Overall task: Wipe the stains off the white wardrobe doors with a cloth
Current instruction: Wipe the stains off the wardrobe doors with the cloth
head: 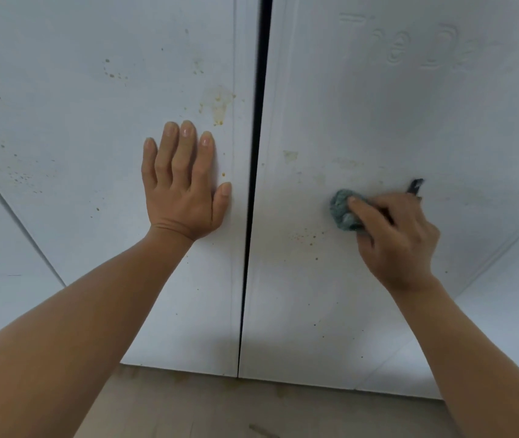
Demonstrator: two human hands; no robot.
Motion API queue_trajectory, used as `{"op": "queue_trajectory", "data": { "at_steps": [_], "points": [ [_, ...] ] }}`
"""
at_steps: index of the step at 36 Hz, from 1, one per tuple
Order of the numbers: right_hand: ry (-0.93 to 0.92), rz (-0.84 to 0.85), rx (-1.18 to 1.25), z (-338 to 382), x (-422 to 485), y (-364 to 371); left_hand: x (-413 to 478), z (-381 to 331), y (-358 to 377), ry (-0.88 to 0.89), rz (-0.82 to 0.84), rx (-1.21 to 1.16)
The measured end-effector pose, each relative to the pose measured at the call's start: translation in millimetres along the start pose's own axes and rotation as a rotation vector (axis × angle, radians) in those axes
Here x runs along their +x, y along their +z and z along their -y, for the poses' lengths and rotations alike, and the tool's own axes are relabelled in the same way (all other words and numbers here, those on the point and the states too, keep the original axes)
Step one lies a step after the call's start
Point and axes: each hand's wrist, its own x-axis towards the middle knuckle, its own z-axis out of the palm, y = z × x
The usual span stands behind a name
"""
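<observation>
Two white wardrobe doors fill the view, split by a dark vertical gap point(256, 184). My left hand point(184, 184) lies flat, fingers spread, on the left door point(78, 121), just below a yellow-brown stain point(218, 104). My right hand point(394, 238) presses a bunched blue-green cloth point(342, 211) against the right door point(378, 105). A dark corner of the cloth point(416, 186) sticks out above my knuckles. Small brown specks point(304, 237) sit lower left of the cloth, and a faint pale patch point(290, 155) lies above it.
More specks dot the left door point(114, 74). Raised lettering point(410, 42) shows high on the right door. Adjoining white panels point(2, 248) flank both sides. A wooden floor point(220, 409) runs below the doors' bottom edges.
</observation>
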Motion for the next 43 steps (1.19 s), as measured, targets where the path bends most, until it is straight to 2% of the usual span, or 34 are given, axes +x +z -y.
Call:
{"op": "queue_trajectory", "data": {
  "at_steps": [3, 4, 9, 13, 15, 17, 19, 22, 23, 27, 28, 32, 33, 36, 38, 43],
  "points": [
    [0.228, -0.109, -0.006, -14, -1, -2, 0, -1, -1, 0.002, -0.001, 0.0],
    [0.242, -0.122, -0.026, -14, 0, 0, 0, 0, -1, 0.005, -0.004, 0.003],
    [-0.018, -0.042, -0.023, -16, -6, -2, 0, 0, 0, 0.009, -0.018, 0.006],
    [0.184, -0.109, -0.007, -28, -6, -9, -1, 0, 2, 0.025, -0.033, 0.022],
    [0.132, -0.073, -0.042, -23, -11, -7, -1, 0, 2, 0.042, -0.04, 0.017],
    [-0.007, -0.008, -0.03, -20, -18, -6, -2, 1, 0, 0.037, -0.045, 0.015],
    [-0.029, -0.017, -0.012, -25, -20, -8, -4, 3, 1, 0.031, -0.048, 0.019],
    [0.185, -0.1, -0.05, -34, -18, -12, -1, 1, 2, 0.035, -0.049, 0.031],
    [0.203, -0.088, -0.068, -32, -17, -12, 0, 1, 1, 0.036, -0.05, 0.029],
    [-0.02, 0.047, -0.06, -19, -21, -13, 0, 1, 1, 0.036, -0.053, 0.039],
    [-0.012, 0.038, -0.048, -20, -21, -15, 0, 1, 1, 0.033, -0.052, 0.045],
    [0.325, -0.079, -0.062, -38, -23, -20, 0, 1, 1, 0.028, -0.048, 0.054],
    [0.318, -0.056, -0.072, -39, -26, -20, 0, 1, 1, 0.028, -0.046, 0.051],
    [0.092, 0.085, -0.013, -36, -31, -20, 0, 2, 0, 0.028, -0.049, 0.06],
    [0.05, 0.111, 0.011, -42, -35, -26, -1, 3, 1, 0.031, -0.057, 0.054],
    [0.392, 0.017, -0.122, -72, -53, -38, -1, 1, 2, 0.037, -0.062, 0.051]
  ]
}}
